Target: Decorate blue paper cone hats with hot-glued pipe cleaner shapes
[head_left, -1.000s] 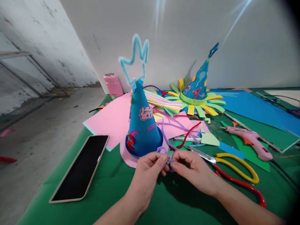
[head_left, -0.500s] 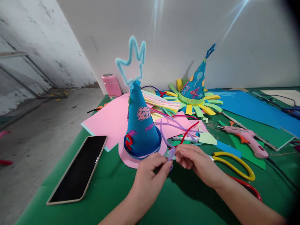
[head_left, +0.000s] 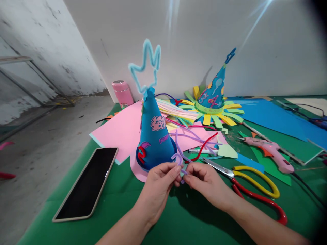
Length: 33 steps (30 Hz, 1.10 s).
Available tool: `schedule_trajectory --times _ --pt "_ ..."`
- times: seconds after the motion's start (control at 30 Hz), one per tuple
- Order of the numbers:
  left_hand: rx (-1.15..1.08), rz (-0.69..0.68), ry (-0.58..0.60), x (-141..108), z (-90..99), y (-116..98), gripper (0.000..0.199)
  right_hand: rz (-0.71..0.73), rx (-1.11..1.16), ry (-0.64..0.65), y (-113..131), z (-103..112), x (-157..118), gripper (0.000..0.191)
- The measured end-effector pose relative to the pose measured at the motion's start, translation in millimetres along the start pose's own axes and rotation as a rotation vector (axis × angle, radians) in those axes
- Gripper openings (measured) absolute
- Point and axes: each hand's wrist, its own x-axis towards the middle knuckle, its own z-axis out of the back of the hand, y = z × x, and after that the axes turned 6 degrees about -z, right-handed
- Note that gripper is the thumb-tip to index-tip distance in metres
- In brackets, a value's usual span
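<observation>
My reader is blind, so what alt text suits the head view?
A person's left hand and right hand pinch a purple pipe cleaner in front of a blue cone hat topped with a light-blue star. On the green table, a phone lies left, scissors and a pink glue gun right.

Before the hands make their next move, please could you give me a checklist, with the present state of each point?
1. Left hand pinches the purple pipe cleaner: ok.
2. Right hand also has fingers on it: ok.
3. Nearer blue hat stands upright: ok.
4. Scissors well away from right hand: not ok, they lie close beside it.
5. Glue gun cool: cannot tell.
6. Phone apart from left hand: ok.
</observation>
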Motion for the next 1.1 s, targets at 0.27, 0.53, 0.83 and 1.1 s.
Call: schedule_trajectory --times 0.27,0.53,0.83,1.1 --pt "-0.07 -0.013 0.04 1.0 0.3 2.6 0.007 0.042 0.043 -0.067 -0.8 -3.6 -3.7 0.022" --pt "-0.121 -0.031 0.025 1.6 -2.3 4.8 0.007 0.088 0.054 -0.204 -11.0 -16.5 -6.4 0.025" --pt "-0.079 0.038 0.116 3.2 4.0 3.2 0.01 0.116 0.025 -0.212 -4.7 0.9 -3.8 0.029" --pt "0.037 0.106 0.232 -2.3 0.7 4.7 0.013 0.131 0.101 -0.165 0.4 3.2 -1.5 0.022"
